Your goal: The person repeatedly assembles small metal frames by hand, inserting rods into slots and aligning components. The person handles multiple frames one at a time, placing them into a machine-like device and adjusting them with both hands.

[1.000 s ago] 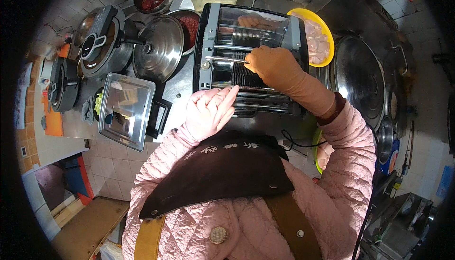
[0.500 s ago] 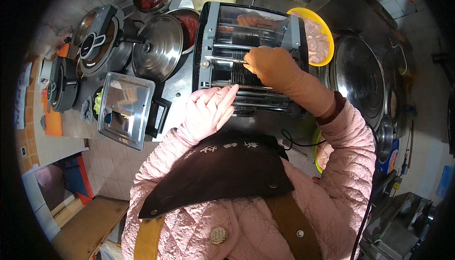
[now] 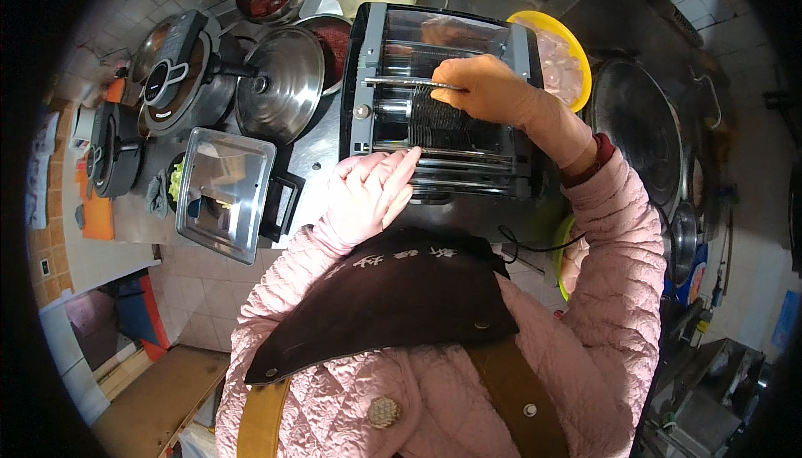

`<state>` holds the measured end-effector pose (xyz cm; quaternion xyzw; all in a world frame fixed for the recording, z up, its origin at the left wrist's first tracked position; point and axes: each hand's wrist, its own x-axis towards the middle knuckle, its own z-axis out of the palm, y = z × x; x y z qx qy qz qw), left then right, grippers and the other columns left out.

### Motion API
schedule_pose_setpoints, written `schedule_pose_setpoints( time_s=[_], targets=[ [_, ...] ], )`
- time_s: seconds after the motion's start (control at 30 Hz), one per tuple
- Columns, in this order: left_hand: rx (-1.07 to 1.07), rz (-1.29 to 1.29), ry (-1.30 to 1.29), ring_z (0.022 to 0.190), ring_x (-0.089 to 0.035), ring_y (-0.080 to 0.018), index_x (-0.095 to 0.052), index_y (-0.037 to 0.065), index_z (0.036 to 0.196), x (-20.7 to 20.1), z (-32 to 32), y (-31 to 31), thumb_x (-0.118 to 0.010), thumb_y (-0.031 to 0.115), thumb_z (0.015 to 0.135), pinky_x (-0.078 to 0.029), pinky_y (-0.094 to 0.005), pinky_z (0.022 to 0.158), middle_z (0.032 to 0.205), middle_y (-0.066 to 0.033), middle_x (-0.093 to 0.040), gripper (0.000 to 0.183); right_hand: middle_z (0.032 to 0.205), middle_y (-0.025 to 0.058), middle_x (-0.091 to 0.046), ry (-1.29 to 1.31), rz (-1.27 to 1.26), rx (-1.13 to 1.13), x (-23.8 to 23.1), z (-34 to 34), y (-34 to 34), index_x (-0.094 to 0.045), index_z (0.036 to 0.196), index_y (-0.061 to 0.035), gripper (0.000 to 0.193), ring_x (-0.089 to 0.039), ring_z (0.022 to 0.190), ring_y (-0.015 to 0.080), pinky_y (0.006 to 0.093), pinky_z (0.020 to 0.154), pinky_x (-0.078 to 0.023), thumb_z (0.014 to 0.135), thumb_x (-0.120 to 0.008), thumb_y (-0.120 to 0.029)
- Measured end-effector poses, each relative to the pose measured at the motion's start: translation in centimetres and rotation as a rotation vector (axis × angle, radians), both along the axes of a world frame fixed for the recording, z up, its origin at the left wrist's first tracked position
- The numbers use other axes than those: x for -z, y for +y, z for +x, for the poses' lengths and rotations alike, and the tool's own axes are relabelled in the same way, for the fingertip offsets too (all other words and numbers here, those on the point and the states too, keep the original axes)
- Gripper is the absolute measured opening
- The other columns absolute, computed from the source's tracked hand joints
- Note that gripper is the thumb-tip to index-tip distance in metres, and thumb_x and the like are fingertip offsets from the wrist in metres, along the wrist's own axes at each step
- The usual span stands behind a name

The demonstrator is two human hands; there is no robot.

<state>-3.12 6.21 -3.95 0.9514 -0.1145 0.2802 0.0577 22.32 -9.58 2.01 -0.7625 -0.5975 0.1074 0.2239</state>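
A black and grey meat slicer [image 3: 357, 82] stands on the counter in front of me, its stacked round blades [image 3: 443, 128] showing in the open top. Above the blades, my right hand [image 3: 484, 90], in an orange-looking glove, is closed around one end of a metal rod [image 3: 393, 81]. The rod runs left across the machine; whether its left end touches the grey side frame I cannot tell. My left hand [image 3: 368, 195], in a pale pink glove, lies at the slicer's near left edge with its fingers stretched out. Nothing shows in it.
A yellow bowl of raw meat [image 3: 585, 65] stands at the slicer's right, and a green bowl [image 3: 565, 291] sits lower near my right arm. To the left are a metal lid [image 3: 284, 82], a clear-lidded container [image 3: 221, 199] and several pots. A black cable [image 3: 535, 249] hangs at the counter's front.
My right hand has moved up and away from me, taking the metal rod from lower over the blades toward the slicer's far side. More of the blades shows. My left hand stays in place.
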Motion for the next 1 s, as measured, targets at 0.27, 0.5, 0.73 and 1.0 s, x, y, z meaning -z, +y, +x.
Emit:
schedule_pose_setpoints(
  time_s=[0.27, 0.5, 0.73, 1.0],
  targets=[
    [0.026, 0.035, -0.005, 0.115, -0.056, -0.0180, -0.062, 0.012, 0.146, 0.1, 0.0, 0.4, -0.072, 0.031, 0.091, -0.041, -0.0361, 0.100, 0.132, 0.0002, -0.066, 0.059, 0.099, 0.0193, -0.072, 0.072, -0.047, -0.062, -0.6, 1.2, 0.6, -0.071, 0.110, -0.0043, 0.022, -0.069, 0.089, 0.0417, 0.0442, 0.079, -0.056, 0.097, -0.071, -0.022],
    [0.012, 0.074, 0.007, 0.119, -0.052, -0.0171, -0.062, 0.015, 0.148, 0.7, -0.1, 0.4, -0.063, 0.033, 0.096, -0.038, -0.0384, 0.102, 0.138, 0.0011, -0.062, 0.055, 0.094, 0.0204, -0.072, 0.139, -0.089, -0.061, -0.6, 2.1, 0.9, -0.071, 0.109, -0.0030, 0.023, -0.070, 0.085, 0.0392, 0.0425, 0.077, -0.055, 0.097, -0.071, -0.023],
    [0.019, 0.079, -0.034, 0.117, -0.054, -0.0173, -0.063, 0.014, 0.147, 0.9, 0.0, 0.5, -0.061, 0.034, 0.098, -0.040, -0.0376, 0.101, 0.137, -0.0011, -0.064, 0.053, 0.094, 0.0209, -0.072, 0.182, -0.177, -0.034, -0.9, 2.6, 1.6, -0.071, 0.109, -0.0034, 0.025, -0.070, 0.087, 0.0397, 0.0431, 0.077, -0.054, 0.099, -0.070, -0.026],
    [0.020, 0.071, -0.040, 0.117, -0.055, -0.0179, -0.063, 0.014, 0.146, 0.8, 0.0, 0.4, -0.062, 0.033, 0.096, -0.041, -0.0385, 0.102, 0.137, -0.0005, -0.064, 0.054, 0.090, 0.0182, -0.071, 0.015, -0.063, -0.052, -1.2, 0.6, 0.7, -0.070, 0.105, -0.0062, 0.021, -0.070, 0.088, 0.0412, 0.0480, 0.075, -0.054, 0.098, -0.069, -0.026]
  ],
)
